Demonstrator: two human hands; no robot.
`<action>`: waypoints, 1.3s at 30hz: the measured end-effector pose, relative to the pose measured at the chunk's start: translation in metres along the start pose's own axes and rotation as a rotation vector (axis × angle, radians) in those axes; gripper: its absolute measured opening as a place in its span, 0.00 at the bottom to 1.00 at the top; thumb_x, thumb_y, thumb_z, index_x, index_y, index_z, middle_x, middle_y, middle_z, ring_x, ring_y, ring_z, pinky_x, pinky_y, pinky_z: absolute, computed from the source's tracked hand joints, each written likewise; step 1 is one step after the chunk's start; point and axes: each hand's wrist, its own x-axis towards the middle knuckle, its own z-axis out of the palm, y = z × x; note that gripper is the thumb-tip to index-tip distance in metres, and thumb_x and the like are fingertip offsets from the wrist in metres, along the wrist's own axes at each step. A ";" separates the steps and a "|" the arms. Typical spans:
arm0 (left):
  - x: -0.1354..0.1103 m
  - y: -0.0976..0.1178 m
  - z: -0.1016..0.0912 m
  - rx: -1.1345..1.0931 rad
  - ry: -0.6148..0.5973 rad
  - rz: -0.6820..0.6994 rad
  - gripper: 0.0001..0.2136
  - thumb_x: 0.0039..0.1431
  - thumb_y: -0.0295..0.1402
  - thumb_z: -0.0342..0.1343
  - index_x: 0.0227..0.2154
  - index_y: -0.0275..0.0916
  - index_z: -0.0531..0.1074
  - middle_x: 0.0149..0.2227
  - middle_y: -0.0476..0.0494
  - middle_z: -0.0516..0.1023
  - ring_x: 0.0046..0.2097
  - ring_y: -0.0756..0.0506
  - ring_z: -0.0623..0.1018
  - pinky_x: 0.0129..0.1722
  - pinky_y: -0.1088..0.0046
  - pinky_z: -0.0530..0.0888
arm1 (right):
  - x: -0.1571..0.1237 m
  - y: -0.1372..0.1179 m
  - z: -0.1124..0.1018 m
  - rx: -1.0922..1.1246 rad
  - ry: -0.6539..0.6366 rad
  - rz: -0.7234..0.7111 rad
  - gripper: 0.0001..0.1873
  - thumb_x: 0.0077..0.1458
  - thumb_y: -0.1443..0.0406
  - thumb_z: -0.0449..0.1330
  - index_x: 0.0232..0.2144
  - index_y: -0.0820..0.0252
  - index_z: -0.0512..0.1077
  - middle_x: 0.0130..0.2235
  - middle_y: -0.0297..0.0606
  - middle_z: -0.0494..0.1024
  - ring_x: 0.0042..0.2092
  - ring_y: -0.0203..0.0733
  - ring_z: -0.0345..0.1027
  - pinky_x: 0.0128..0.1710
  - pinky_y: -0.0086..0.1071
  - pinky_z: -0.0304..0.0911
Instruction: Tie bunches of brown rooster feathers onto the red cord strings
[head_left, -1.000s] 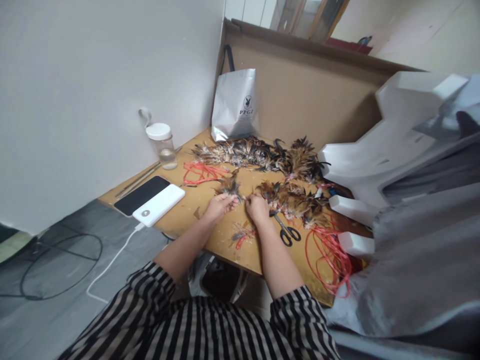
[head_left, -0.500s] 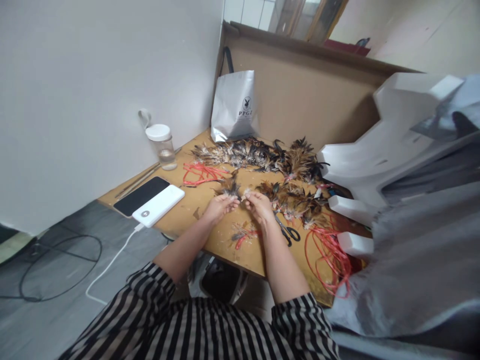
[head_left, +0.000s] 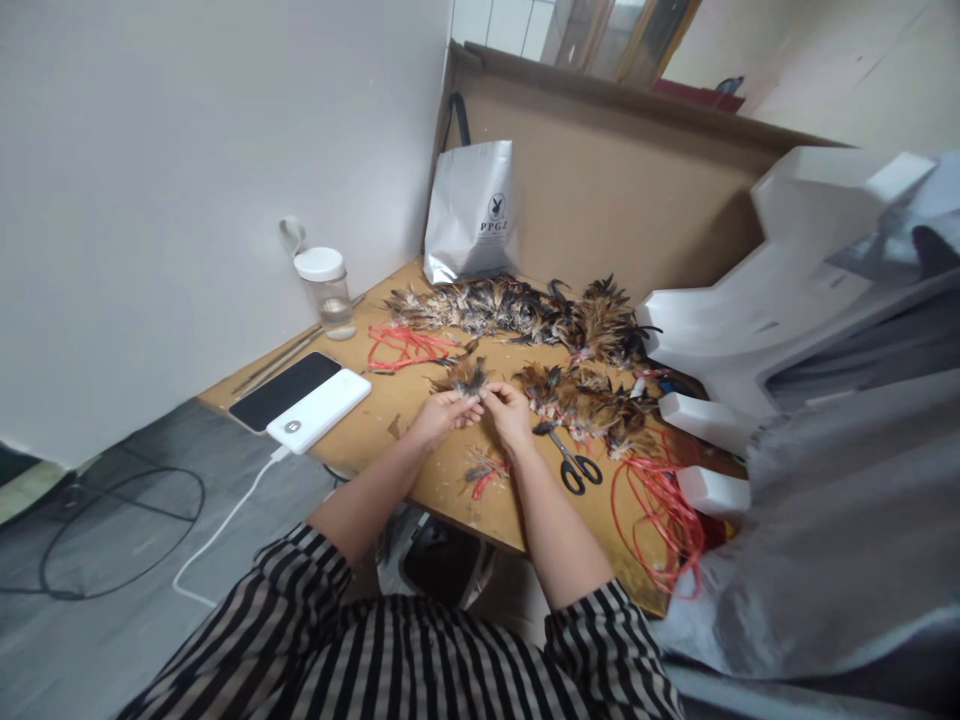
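Observation:
My left hand [head_left: 447,416] is closed on a small bunch of brown and black feathers [head_left: 469,374], whose tips fan out upward. Against it, my right hand [head_left: 507,410] pinches at the base of the bunch; what its fingertips hold is too small to make out. A pile of bundled feathers [head_left: 585,400] lies just to the right, and a longer row of feathers [head_left: 510,305] stretches behind. Black-handled scissors [head_left: 576,468] rest right of my right forearm. Between my forearms are feather scraps with a bit of red tie [head_left: 481,474].
Red plastic strands [head_left: 409,346] lie at the left, with a larger tangle [head_left: 660,510] at the right edge. A phone [head_left: 285,392], a white power bank [head_left: 319,410], a water bottle [head_left: 328,295] and a silver bag [head_left: 471,215] stand or lie around. White foam [head_left: 712,320] borders the right.
My right hand has moved left, so its fingertips now meet my left hand at the feather bunch. More of the scissors shows beside my forearm.

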 end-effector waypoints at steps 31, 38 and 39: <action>-0.001 0.001 0.002 -0.070 0.063 0.018 0.11 0.42 0.34 0.61 0.27 0.31 0.72 0.25 0.44 0.75 0.24 0.55 0.70 0.26 0.79 0.65 | 0.014 0.001 -0.032 -0.459 0.070 0.206 0.12 0.38 0.58 0.59 0.19 0.62 0.70 0.18 0.33 0.69 0.21 0.35 0.59 0.23 0.28 0.53; 0.000 -0.001 -0.002 -0.136 -0.038 -0.028 0.10 0.46 0.31 0.59 0.33 0.30 0.72 0.32 0.39 0.77 0.30 0.53 0.74 0.31 0.78 0.68 | 0.004 -0.006 -0.013 0.390 -0.103 0.389 0.12 0.34 0.61 0.65 0.24 0.60 0.69 0.23 0.31 0.71 0.24 0.31 0.62 0.24 0.26 0.59; 0.000 -0.001 -0.003 -0.160 -0.066 -0.044 0.10 0.47 0.30 0.58 0.34 0.31 0.72 0.33 0.39 0.77 0.31 0.52 0.75 0.31 0.79 0.69 | 0.003 -0.004 -0.009 0.414 -0.118 0.399 0.12 0.35 0.61 0.66 0.24 0.60 0.70 0.23 0.32 0.72 0.25 0.32 0.63 0.25 0.26 0.60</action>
